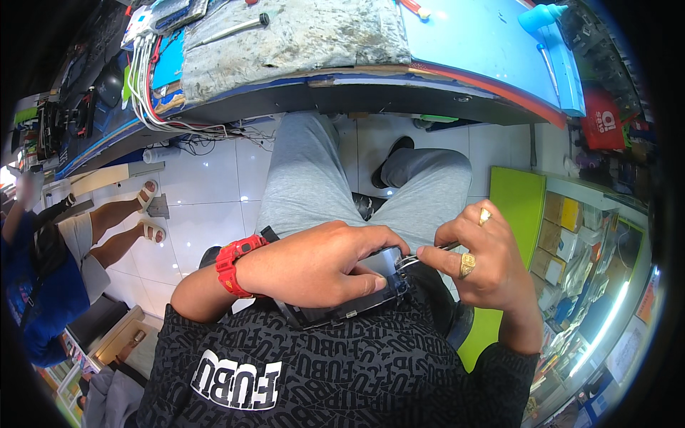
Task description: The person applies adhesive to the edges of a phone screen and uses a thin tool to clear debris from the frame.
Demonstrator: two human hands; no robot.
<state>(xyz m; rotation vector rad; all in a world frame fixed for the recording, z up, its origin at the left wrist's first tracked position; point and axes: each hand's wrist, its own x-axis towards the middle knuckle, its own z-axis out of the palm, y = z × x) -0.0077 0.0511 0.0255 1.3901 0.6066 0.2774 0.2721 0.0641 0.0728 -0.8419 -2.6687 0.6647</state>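
Two bare hands are working close against the person's chest, above the lap. Left hand point(325, 264) is wrapping over a dark, flat handheld device point(357, 299), probably a phone or similar gadget with its frame exposed; fingers are curling across its top face and the thumb is pressing along its near edge, so the grasp is closed firmly around the device. A red wristwatch point(235, 265) is sitting on that wrist. Right hand point(481, 260) is pinching a thin metal tool point(428, 253), likely tweezers, between thumb and forefinger in a narrow grip; the tip is meeting the device's right end, though the exact contact point is too small to confirm. Two gold rings point(467, 265) are showing on that hand.

Device is being held between the two hands, just above the grey shorts point(307, 178) and in front of the black patterned shirt point(342, 371).

Beyond the knees, a curved workbench point(342, 78) is carrying a stained grey mat point(300, 32) and a blue mat point(478, 36). White cables point(146, 93) are hanging at its left end. Another person in blue point(39, 285) is sitting at far left, well apart. A glass display case point(592, 257) is standing at right.
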